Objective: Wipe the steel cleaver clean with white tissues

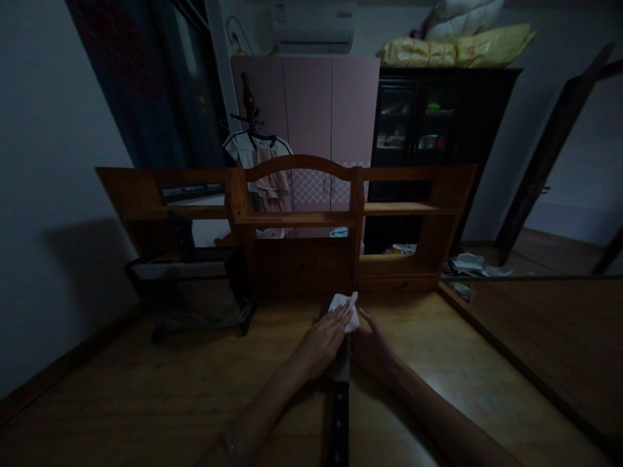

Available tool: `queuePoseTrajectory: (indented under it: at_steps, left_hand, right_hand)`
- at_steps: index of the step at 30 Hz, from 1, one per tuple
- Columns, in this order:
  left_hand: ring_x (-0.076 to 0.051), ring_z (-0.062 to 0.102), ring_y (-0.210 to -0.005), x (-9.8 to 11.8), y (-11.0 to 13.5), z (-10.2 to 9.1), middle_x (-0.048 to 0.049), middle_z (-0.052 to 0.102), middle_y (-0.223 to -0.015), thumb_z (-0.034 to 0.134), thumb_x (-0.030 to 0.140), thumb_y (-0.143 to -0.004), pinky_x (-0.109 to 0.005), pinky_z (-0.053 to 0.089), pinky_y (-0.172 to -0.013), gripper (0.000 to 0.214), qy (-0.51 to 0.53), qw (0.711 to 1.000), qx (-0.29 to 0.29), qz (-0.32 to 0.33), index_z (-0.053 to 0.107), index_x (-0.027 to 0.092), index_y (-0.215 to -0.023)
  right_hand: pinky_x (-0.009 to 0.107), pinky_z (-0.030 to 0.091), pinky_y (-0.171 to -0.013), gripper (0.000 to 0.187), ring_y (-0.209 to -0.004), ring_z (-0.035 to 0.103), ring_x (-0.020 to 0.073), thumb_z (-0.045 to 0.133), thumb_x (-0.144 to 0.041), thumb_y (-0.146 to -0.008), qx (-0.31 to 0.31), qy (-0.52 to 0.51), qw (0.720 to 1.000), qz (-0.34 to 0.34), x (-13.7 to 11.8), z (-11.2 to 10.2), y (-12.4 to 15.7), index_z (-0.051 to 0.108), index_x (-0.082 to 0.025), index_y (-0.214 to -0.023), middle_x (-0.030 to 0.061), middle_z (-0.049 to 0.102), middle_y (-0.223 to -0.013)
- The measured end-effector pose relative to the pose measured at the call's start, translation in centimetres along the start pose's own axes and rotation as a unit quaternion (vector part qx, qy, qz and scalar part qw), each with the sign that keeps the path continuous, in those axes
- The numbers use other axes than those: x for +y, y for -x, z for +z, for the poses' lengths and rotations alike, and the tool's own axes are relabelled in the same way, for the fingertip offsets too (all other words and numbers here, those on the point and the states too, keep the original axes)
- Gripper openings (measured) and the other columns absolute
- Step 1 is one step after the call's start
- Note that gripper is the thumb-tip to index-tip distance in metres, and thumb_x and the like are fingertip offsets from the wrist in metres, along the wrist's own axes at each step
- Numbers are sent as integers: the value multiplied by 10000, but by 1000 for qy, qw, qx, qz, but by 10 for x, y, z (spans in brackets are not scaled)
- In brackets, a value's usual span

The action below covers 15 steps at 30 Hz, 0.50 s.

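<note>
- Head view is showing me my left hand (324,340) lying with its fingers stretched nearly flat and closing down over a white cloth (346,306), which is bunching up past the fingertips.
- My right hand (374,351) is sitting just beside the left one, with its thumb pointing up and touching the cloth's lower edge. Its other fingers are curling out of my sight, so I cannot tell how far that hand is closed or whether it has hold of anything.
- Under both hands a long dark object (339,415) is running straight towards me along the desk. A paler stretch of it is showing between the wrists, but the light is too dim for me to tell what it is.
- Both hands and the cloth are resting at the far middle of the wooden desk (195,389), close to the foot of the wooden shelf unit (411,209) that is standing along the desk's back edge.
- To the left, a black wire rack (187,280) is standing on the desk.
- Beyond the shelves, clothes (267,170) are hanging in front of a pink wardrobe (316,110), and a dark cabinet (487,117) is standing to its right with pale bundles (457,47) lying on top.
</note>
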<state>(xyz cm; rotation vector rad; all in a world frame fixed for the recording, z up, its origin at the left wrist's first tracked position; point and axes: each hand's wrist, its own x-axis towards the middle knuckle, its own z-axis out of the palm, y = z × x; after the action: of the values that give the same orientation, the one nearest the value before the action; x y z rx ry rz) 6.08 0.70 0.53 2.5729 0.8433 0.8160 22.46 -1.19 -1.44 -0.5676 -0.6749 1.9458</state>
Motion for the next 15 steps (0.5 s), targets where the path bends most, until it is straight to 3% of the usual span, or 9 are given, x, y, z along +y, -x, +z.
queuePoseTrajectory:
  at_steps: [6,9,11,15]
  left_hand:
    - [-140,249,-1413,-31,2,10,3,375,-1493,220,281,-1005,-378,257,-1173,458,-24,989,95,-108,404,232,-1421]
    - [-148,278,-1402,-35,3,9,-1,436,-1456,224,280,-1001,-370,274,-1165,453,-25,982,118,-147,476,226,-1373]
    - [-136,284,-1400,-27,3,7,6,413,-1470,211,269,-1003,-358,271,-1167,457,-18,987,110,-117,465,230,-1382]
    - [-118,308,-1391,2,2,4,26,381,-1487,227,244,-1002,-344,268,-1170,455,-8,1000,30,6,407,249,-1419]
  right_hand:
    - [307,429,-703,433,-709,604,179,435,-541,-889,-29,17,999,9,-1,4,1,629,-205,-1081,44,667,-814]
    - [315,431,-705,412,-721,613,187,443,-529,-886,-29,21,999,18,-2,4,1,629,-208,-1065,39,665,-791]
    - [328,436,-715,404,-712,615,192,448,-529,-883,-22,17,999,18,-2,3,0,632,-206,-1041,36,663,-778]
    - [328,441,-745,384,-734,619,192,473,-512,-880,1,-15,1000,3,0,0,-2,646,-177,-952,50,676,-794]
